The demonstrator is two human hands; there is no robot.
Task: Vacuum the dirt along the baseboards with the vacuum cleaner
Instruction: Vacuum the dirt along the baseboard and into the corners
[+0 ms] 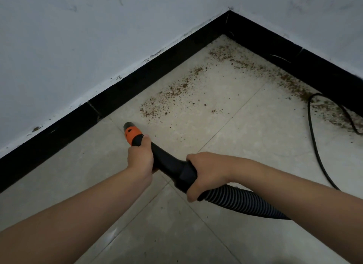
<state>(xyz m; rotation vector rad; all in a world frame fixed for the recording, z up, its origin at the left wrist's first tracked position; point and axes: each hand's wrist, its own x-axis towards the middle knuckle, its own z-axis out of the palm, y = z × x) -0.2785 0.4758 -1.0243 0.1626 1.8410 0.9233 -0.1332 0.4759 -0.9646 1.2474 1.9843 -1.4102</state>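
Both hands grip the vacuum wand (167,161) (left hand (140,155) by the orange nozzle (130,133), right hand (206,174) at the hose cuff), with dirt (167,98) at one o'clock along the baseboard (137,81); swinging toward three o'clock could snag the loose cord (314,138).

There is one view only, from a camera worn on the person's head. It looks forward and steeply down into a room corner where two walls meet. The wide lens bends the black baseboard (137,83) lines a little and stretches both forearms, which enter from the bottom edge and reach toward the middle. The left hand (140,155) and right hand (206,173) sit near the centre, close to the lens, while the corner lies farther off near the top. The tiled floor (245,126) fills the lower and right part, the walls the upper band. No second view shares the scene.
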